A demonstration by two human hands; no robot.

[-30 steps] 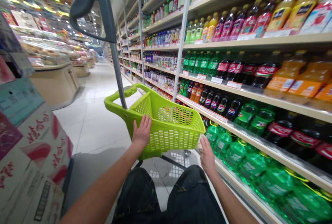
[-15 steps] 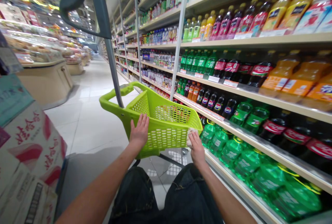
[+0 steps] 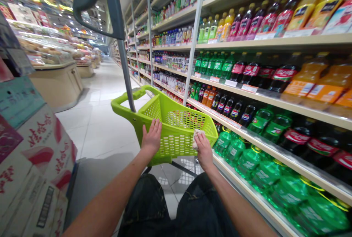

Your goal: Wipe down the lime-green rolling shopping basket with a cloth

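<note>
In front of my knees stands a lime-green shopping basket cart with perforated sides and a dark grey pull handle rising at its left end. My left hand lies flat against the upper side wall, fingers stretched and slightly spread, with nothing in it. A crumpled whitish cloth is under the fingers of my right hand, pressed to the side wall near the cart's right end. Part of the cloth is hidden behind the fingers.
Drink shelves line the right side, with large green bottles on the lowest level close to the cart. Printed cartons are stacked at the left. Beyond them, a display counter borders the tiled aisle.
My right hand has slid the cloth leftward and slightly up along the side wall, away from the end corner. My left hand stays on the wall. The whole view has shifted slightly.
</note>
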